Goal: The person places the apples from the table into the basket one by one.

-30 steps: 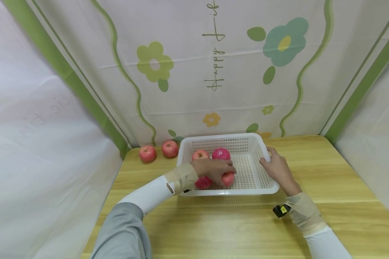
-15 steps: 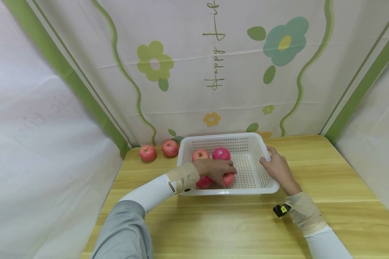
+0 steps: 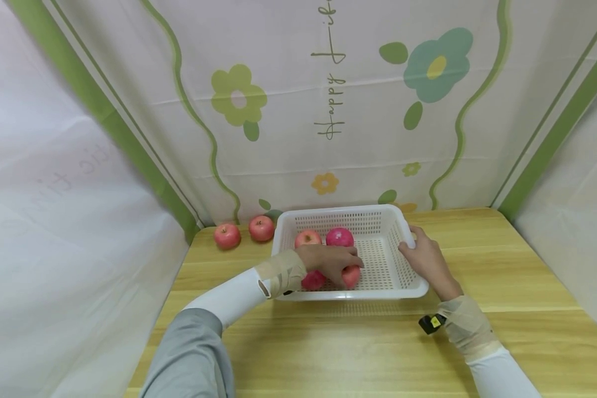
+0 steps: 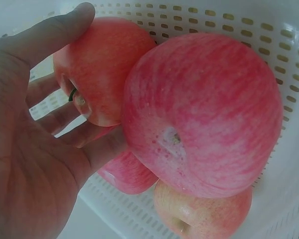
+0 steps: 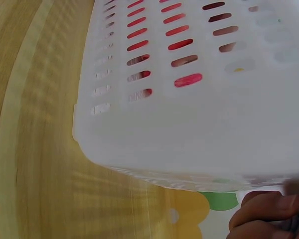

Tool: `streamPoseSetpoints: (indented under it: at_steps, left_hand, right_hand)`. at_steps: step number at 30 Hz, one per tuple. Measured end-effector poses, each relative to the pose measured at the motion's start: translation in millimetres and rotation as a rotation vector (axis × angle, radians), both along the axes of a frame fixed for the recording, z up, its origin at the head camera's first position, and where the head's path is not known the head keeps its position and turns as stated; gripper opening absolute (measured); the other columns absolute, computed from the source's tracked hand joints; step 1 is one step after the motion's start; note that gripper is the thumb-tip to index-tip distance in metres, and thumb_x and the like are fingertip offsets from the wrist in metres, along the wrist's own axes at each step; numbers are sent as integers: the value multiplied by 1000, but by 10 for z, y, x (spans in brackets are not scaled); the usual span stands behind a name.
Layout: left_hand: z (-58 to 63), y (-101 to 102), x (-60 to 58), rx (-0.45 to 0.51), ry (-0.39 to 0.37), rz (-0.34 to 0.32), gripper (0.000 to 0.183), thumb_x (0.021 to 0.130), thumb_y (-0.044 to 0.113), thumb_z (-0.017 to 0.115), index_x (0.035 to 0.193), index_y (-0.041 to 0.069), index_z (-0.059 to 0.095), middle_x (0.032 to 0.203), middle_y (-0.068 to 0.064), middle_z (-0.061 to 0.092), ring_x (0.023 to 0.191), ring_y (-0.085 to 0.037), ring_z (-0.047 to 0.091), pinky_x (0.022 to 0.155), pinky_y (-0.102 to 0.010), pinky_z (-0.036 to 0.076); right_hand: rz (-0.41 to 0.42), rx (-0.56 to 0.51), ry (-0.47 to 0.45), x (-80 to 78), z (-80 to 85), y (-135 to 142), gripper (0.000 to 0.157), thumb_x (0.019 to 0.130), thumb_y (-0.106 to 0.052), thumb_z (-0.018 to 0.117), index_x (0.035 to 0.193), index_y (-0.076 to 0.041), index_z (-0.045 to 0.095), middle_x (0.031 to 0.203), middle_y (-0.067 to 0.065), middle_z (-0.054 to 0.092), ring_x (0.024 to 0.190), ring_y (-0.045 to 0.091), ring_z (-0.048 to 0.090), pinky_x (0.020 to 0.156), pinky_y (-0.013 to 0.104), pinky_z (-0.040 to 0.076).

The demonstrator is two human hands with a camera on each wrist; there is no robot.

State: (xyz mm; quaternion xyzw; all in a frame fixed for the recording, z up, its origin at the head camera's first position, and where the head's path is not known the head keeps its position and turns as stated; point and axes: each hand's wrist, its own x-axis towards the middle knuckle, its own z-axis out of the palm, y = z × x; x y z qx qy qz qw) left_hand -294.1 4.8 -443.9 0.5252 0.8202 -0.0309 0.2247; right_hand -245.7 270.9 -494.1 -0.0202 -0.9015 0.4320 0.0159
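Clock is read from the basket's centre, head view. At 6 o'clock, a smooth wood-grain table (image 3: pixel 328 354) is seen nearest; a grey fabric sleeve (image 3: pixel 189 348) is worn at 7, and a small black device (image 3: pixel 431 324) is fixed beside beige wrap at 5. The basket (image 3: pixel 345 296) is moulded in white plastic, rectangular, pierced by rows of small slots. Inside, toward 6, a round, smooth red apple (image 3: pixel 351 277) is held by the left hand (image 3: pixel 330 264), thumb and fingers curled about it; whether it is lifted cannot be told. At 8, a streaky crimson apple (image 3: pixel 313 281) is partly covered by the wrist. At 3, the rim is gripped by the right hand (image 3: pixel 424 258), thumb laid over the edge. At 10, a paler apple (image 3: pixel 308 237) is placed, at 11 a glossy magenta apple (image 3: pixel 339 236). Outside at 9, two red apples (image 3: pixel 261 228) are set apart. At 12, printed flowers are borne by a creased backdrop (image 3: pixel 278 149). Versus one second ago, left hand and held apple are shifted slightly toward 3; basket and outside apples are unmoved.
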Motion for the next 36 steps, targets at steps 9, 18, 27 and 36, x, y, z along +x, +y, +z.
streamPoseSetpoints:
  at_steps: [9,18,27,36]
  left_hand:
    - [5,-7,-14,-3,-15,22,70,93,30,78,156,11,53,147,-9,53,121,-12,54,101,-25,50]
    - [39,-35,-23,7,-33,51,70,92,32,77,156,13,53,148,-6,51,117,-11,53,97,-23,49]
    - [182,-116,-25,63,-40,91,68,95,32,77,155,10,54,152,-9,52,109,-11,59,99,-23,52]
    - [411,-230,-25,172,36,88,46,96,25,74,138,9,65,134,-9,64,114,-20,61,100,-25,51]
  right_hand:
    - [-2,0,0,5,1,-5,71,106,-24,52,163,8,25,134,46,59,87,41,79,59,38,65]
    - [-1,20,14,0,-11,-2,71,107,-24,52,163,9,25,133,45,60,86,40,79,59,38,65]
    - [-1,18,13,-14,-9,-12,70,107,-24,53,163,10,26,133,46,60,88,42,79,59,38,65]
    - [-3,18,11,-4,9,-23,71,106,-23,52,162,11,25,134,47,58,91,45,78,61,39,66]
